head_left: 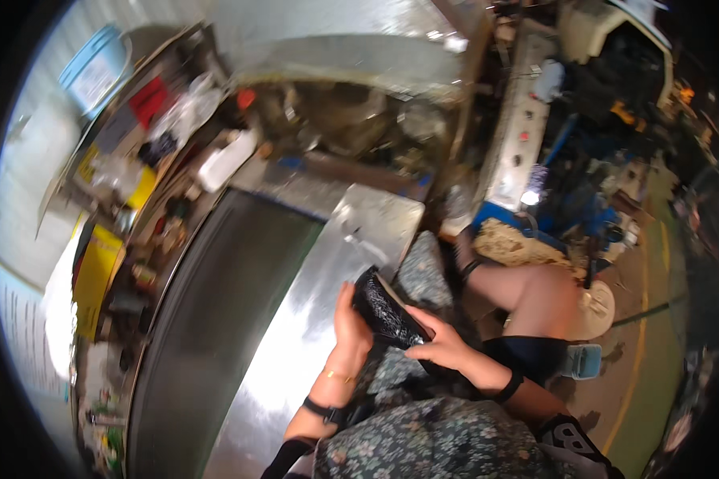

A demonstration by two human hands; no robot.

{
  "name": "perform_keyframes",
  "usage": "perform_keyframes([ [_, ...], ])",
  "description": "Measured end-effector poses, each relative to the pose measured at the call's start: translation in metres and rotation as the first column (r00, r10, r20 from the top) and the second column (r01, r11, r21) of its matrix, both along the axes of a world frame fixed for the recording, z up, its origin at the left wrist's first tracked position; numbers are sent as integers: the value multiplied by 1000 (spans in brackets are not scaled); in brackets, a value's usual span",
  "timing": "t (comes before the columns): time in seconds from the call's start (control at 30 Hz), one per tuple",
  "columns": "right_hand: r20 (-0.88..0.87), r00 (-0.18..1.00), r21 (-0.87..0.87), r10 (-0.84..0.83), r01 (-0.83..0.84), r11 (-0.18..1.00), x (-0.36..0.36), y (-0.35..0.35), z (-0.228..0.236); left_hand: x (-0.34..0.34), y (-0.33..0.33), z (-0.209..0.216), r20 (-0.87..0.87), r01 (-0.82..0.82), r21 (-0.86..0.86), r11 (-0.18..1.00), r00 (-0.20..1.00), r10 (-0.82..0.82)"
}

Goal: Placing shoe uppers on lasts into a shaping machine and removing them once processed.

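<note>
My left hand (350,327) and my right hand (442,343) both grip a flat black object (385,313), glossy and slightly crinkled, held tilted in front of my lap. The left hand holds its left edge, thumb up; the right hand holds the lower right end from beneath. The object hangs just over the right edge of a shiny sheet-metal panel (319,319). A bracelet and a dark band sit on my left wrist, a dark band on my right. My floral-patterned clothing (439,447) fills the lower middle.
A long dark metal sheet (216,319) lies left of the shiny panel. Cluttered shelves with yellow boxes (96,279) and bottles run along the left. Another person's bare arm and knee (527,291) are to the right, near a round stool (595,307) and blue machinery (583,207).
</note>
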State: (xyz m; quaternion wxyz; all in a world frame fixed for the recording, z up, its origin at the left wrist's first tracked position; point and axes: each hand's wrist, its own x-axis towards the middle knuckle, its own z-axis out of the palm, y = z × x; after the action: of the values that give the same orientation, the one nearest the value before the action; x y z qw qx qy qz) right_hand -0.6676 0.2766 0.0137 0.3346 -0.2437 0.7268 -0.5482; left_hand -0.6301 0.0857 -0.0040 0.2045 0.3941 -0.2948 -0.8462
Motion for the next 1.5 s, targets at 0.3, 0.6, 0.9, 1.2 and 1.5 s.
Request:
perform_keyframes([
  [0.3,-736,554,-125,-389,454,882,-155,208,129,49,24,-27,120,658,-382,649,731,-671],
  [0.6,-880,127,-27,-458,949,315,-345,323,201,35,28,-64,225,620,-377,687,782,-582],
  [0.9,-798,474,324,-373,859,397,-364,323,189,27,38,-59,204,558,-309,770,830,-520],
  [1.2,-997,-68,-81,-47,920,383,-345,323,122,26,44,-61,260,524,-401,752,852,-455],
  [1.5,-980,196,158,-36,872,463,-347,333,154,14,44,-67,144,551,-285,784,834,-533],
])
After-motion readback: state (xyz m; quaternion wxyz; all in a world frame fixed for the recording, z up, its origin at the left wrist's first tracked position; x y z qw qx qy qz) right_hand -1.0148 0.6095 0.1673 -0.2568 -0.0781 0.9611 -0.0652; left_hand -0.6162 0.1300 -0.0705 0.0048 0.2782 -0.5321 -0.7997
